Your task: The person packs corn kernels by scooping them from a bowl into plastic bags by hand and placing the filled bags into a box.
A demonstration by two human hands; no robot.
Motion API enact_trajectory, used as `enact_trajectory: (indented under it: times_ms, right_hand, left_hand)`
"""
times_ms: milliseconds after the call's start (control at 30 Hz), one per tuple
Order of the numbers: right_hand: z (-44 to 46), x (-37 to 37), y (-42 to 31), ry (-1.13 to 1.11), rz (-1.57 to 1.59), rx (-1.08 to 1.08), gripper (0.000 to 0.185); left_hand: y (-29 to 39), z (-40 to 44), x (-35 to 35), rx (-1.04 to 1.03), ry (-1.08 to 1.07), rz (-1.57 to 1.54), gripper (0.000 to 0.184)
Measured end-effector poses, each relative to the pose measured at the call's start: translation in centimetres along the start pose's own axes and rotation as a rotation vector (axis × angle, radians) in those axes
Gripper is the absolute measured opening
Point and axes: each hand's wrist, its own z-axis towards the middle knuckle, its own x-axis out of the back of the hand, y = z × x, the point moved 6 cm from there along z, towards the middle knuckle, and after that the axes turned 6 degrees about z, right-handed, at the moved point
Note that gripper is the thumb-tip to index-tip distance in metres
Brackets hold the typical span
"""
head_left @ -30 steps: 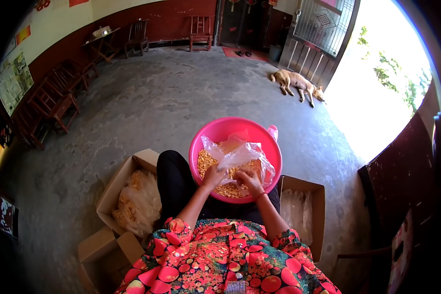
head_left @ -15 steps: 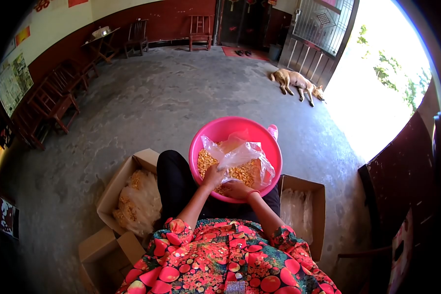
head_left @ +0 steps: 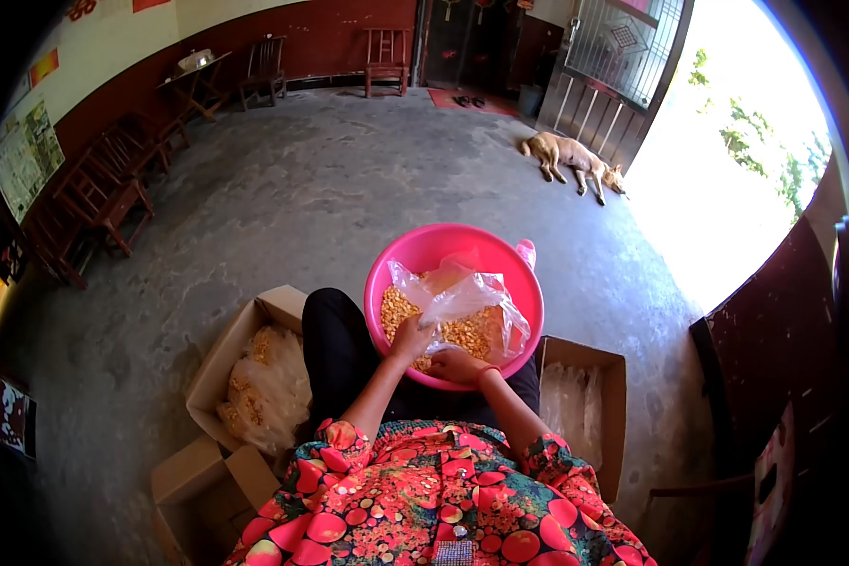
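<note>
A pink basin rests on my lap with yellow corn kernels inside. Over the kernels spreads a clear plastic bag, crumpled and partly see-through. My left hand is closed on the near left edge of this bag. Just to its right, my right hand sits low inside the near rim, fingers curled together above the kernels. What those right fingers hold, if anything, is hidden. A red band circles the right wrist.
On the left stands a cardboard box with filled plastic bags; an open carton is nearer. Another box on the right holds clear bags. A dog lies by the open door. Wooden chairs line the wall.
My right hand's fingers have shifted slightly at the near side of the basin. The basin, bag and left hand look almost the same.
</note>
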Motion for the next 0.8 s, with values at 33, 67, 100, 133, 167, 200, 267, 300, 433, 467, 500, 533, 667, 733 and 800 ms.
enact_trajectory:
  times_ms: [33,67,100,133,167,200,267,300,433,467,500,533,667,733,800]
  right_hand:
    - [0.0,0.0,0.2,-0.031,0.081,-0.034,0.029]
    - [-0.1,0.2,0.1,-0.062,0.161,-0.069,0.029]
    - [-0.3,0.5,-0.1,-0.062,0.161,-0.069,0.029]
    - [-0.4,0.8,-0.3,-0.059,0.221,-0.077,0.029]
    - [-0.6,1.1,-0.5,-0.056,0.282,-0.085,0.029]
    - [-0.8,1.2,-0.7,-0.057,0.282,-0.084,0.029]
    - [-1.6,1.0,-0.2,-0.078,0.587,-0.300,0.029]
    - [-1.9,1.3,-0.5,-0.078,0.587,-0.300,0.029]
    - [-3.0,2.5,-1.2,0.072,0.880,-0.322,0.029]
    - [-3.2,2.8,-1.0,0.139,0.982,-0.329,0.030]
    - [-2.7,2.2,0.3,0.139,0.982,-0.329,0.030]
    - [-1.6,1.6,2.3,0.194,1.058,-0.244,0.028]
    - [-3.0,3.2,2.2,0.431,1.361,-0.334,0.021]
    - [-3.1,3.6,3.5,0.541,1.250,-0.341,0.020]
    - [-3.1,3.9,4.1,0.648,1.137,-0.347,0.020]
  left_hand:
    - [0.0,0.0,0.0,0.000,0.000,-0.001,0.021]
    - [0.4,-0.2,0.1,0.001,-0.008,-0.007,0.021]
    - [0.7,-0.3,0.2,0.002,-0.015,-0.014,0.021]
    - [0.5,-0.2,0.1,0.002,-0.015,-0.014,0.021]
    - [0.2,-0.1,0.0,0.003,-0.005,0.000,0.021]
    - [-0.1,0.0,0.0,0.003,0.004,0.015,0.021]
    - [-0.5,0.1,-0.1,0.009,-0.008,0.010,0.021]
    - [-0.5,0.1,-0.2,0.015,-0.022,0.005,0.022]
    - [0.0,0.0,0.0,0.023,-0.017,0.002,0.022]
    - [0.2,-0.1,0.1,0.018,-0.013,0.034,0.022]
    - [0.3,-0.1,0.2,0.013,-0.008,0.067,0.022]
    - [0.2,-0.1,0.1,0.013,-0.009,0.066,0.022]
    - [0.2,-0.1,0.0,-0.020,0.003,0.014,0.021]
    - [0.5,-0.2,0.1,-0.023,-0.002,-0.008,0.021]
    - [0.8,-0.2,0.1,-0.052,-0.008,0.014,0.019]
